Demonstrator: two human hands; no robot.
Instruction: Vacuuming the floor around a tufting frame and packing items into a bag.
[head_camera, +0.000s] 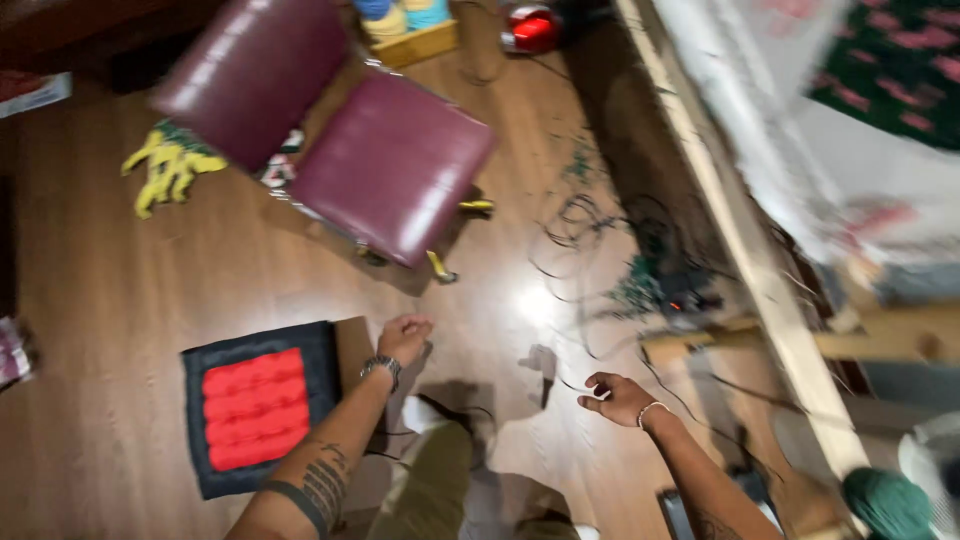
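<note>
Wooden floor (150, 300) below; left hand (404, 338) fisted, right hand (618, 397) loosely curled, empty

Nearest my left hand (405, 338) lies a flat square cushion (258, 405), black-edged with a ribbed red centre panel, resting level on the wooden floor just beside my wrist, untouched. Near my right hand (620, 398), thin dark yarn strands (590, 260) lie in loose loops across the floorboards, apart from my curled fingers.
</note>
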